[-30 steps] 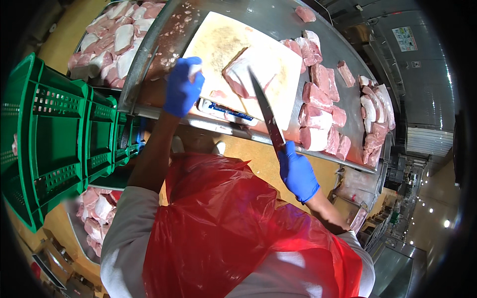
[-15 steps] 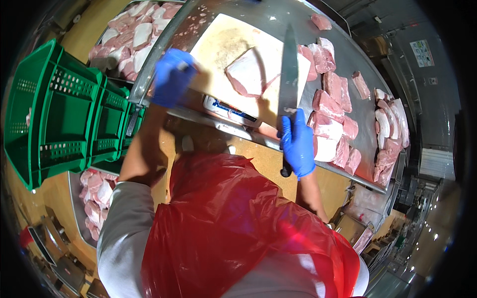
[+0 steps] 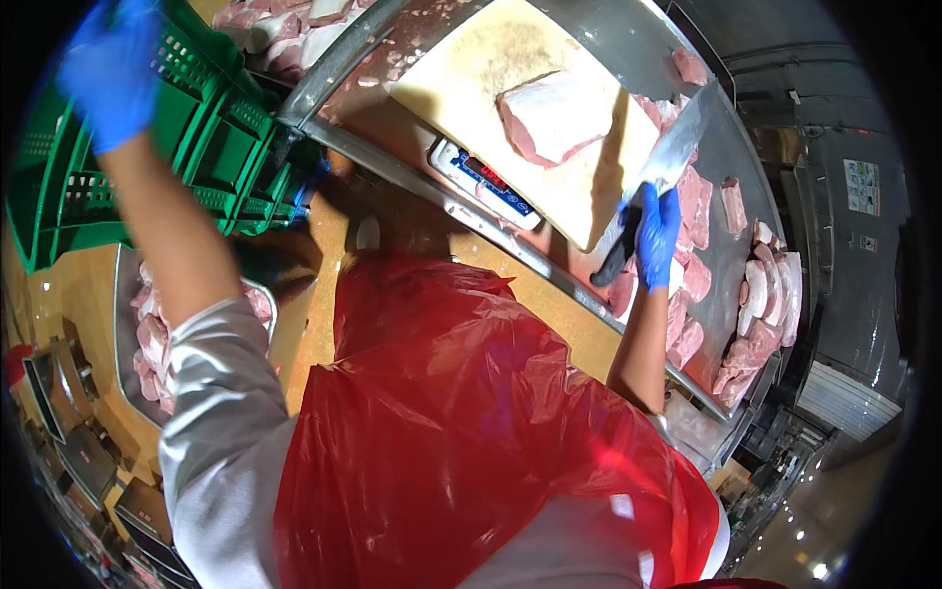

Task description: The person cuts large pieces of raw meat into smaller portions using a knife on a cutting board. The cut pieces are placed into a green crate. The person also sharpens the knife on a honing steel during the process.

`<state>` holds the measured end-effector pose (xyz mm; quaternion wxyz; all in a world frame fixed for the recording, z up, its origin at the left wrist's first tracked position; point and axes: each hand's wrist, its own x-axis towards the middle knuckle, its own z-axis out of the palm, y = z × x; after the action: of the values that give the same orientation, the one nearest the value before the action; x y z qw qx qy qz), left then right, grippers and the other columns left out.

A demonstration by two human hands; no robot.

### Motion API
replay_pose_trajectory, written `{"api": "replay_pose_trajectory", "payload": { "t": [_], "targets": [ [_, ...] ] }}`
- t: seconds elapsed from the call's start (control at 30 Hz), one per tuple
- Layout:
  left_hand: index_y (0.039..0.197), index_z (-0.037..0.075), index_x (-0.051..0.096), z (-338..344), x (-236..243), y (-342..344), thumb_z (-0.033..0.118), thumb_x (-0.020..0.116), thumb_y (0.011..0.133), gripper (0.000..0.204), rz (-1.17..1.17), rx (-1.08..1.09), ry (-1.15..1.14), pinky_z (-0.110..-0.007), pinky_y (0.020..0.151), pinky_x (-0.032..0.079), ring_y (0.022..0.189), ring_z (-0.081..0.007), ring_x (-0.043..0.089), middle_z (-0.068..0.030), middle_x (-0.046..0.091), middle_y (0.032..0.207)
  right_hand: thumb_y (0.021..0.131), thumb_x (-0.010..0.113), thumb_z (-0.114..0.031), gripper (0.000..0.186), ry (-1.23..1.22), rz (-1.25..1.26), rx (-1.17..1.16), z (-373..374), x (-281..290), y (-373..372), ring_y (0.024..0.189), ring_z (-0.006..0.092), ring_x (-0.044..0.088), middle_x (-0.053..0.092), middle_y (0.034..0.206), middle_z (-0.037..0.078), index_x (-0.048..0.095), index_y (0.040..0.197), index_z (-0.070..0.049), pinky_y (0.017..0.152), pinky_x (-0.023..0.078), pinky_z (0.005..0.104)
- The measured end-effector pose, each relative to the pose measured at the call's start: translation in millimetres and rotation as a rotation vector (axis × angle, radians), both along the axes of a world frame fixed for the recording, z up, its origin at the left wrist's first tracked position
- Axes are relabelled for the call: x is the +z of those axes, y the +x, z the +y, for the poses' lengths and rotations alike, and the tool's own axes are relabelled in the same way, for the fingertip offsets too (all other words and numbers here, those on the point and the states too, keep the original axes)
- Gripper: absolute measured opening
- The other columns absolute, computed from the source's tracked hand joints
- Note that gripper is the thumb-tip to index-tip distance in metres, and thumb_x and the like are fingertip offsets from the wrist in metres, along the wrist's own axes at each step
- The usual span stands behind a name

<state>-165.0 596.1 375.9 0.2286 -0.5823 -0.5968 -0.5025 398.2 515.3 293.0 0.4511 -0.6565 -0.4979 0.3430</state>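
My right hand, in a blue glove, grips the black handle of a large knife. Its broad blade points away from me, above the right side of the cutting board and the meat pieces beside it. A pale slab of raw pork lies on the cream cutting board. Under the board's near edge, a digital scale shows its lit red display. Far to the left, my gloved left hand is over the green crates; motion blurs its fingers, and I cannot see whether they hold anything.
Cut pork blocks cover the right of the metal table, with longer strips at its far-right end. A tray of meat sits beyond the crates. Another meat tray stands lower left, near the floor.
My left hand has swung left and away from the board to above the crates. The right hand has shifted right and farther away with the knife, which now tilts rightward. The whole view has shifted.
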Motion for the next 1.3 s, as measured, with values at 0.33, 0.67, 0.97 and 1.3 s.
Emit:
{"api": "replay_pose_trajectory", "payload": {
  "t": [0.33,0.67,0.97,1.3],
  "targets": [
    [0.148,-0.004,0.031,-34,-107,324,0.029,0.084,0.072,0.098,-0.115,-0.654,-0.855,-0.053,0.100,0.044,0.117,-0.0507,0.048,-0.0363,0.034,0.138,0.101,0.053,-0.019,0.016,-0.013,0.673,0.273,144,-17,-4,0.058,0.0197,0.059,0.062,0.072,0.013,0.053,0.095,-0.004,0.059,0.052,0.0325],
    [0.125,0.004,0.065,136,-137,219,0.002,0.061,0.075,0.050,-0.532,-0.765,-0.431,-0.043,0.099,0.050,0.110,-0.0377,0.063,-0.0197,0.066,0.118,0.104,0.053,-0.025,0.024,-0.095,0.680,0.201,4,6,-57,0.063,0.0153,0.065,0.067,0.082,0.013,0.054,0.116,-0.004,0.050,0.050,0.0234],
    [0.141,0.004,0.053,85,-131,286,0.022,0.068,0.084,0.062,-0.106,-1.008,-0.803,-0.043,0.111,0.040,0.124,-0.0362,0.053,-0.0234,0.053,0.139,0.106,0.050,-0.019,0.026,-0.084,0.357,0.052,-36,-6,-25,0.059,0.0121,0.060,0.064,0.086,0.006,0.050,0.129,-0.007,0.050,0.050,0.0247],
    [0.108,0.004,0.068,23,-158,251,0.002,0.069,0.083,0.025,-0.422,-1.110,-0.430,-0.035,0.079,0.053,0.086,-0.0276,0.065,-0.0139,0.066,0.096,0.095,0.054,-0.005,0.019,0.028,-0.738,0.261,-6,-13,-108,0.070,0.0469,0.066,0.063,0.076,0.030,0.045,0.111,0.001,0.060,0.052,0.0526]
  ]
}}
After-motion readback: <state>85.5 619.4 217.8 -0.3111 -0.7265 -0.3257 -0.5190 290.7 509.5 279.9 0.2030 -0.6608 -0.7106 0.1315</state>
